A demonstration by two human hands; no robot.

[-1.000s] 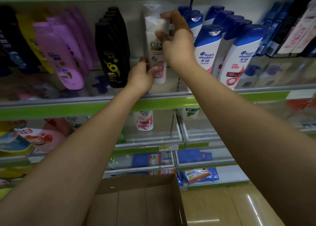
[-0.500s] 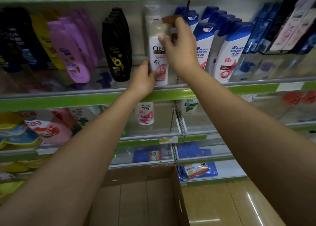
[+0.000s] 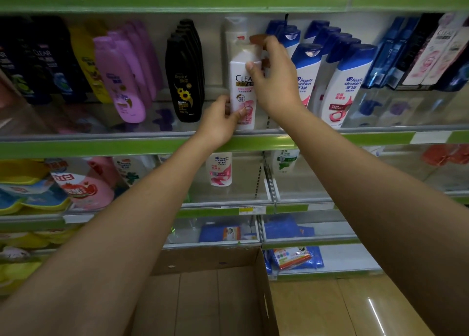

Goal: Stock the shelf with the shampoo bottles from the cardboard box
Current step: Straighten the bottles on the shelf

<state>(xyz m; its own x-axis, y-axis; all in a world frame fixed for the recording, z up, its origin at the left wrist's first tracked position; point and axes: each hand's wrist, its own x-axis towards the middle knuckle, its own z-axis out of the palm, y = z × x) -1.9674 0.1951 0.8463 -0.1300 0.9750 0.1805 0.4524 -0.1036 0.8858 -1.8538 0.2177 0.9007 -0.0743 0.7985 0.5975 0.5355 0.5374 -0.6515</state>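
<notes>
A white and pink Clear shampoo bottle (image 3: 241,92) stands upright at the front of the upper shelf (image 3: 127,146), between black bottles and blue-capped ones. My left hand (image 3: 220,122) grips its lower left side. My right hand (image 3: 274,79) holds its shoulder and cap from the right. Another white bottle (image 3: 234,31) stands behind it. The cardboard box (image 3: 210,292) sits open below my arms, and the part of its floor I can see is bare.
Black Rejoice bottles (image 3: 184,81) stand just left of the held bottle, purple ones (image 3: 121,81) further left. Head & Shoulders bottles (image 3: 340,86) crowd the right. Lower shelves hold pouches and packets. Tan floor tiles (image 3: 355,307) lie to the box's right.
The view has shifted, so the shelf sits lower in frame. My right hand has slid from the cap down to the bottle's shoulder. The left hand keeps its grip near the base.
</notes>
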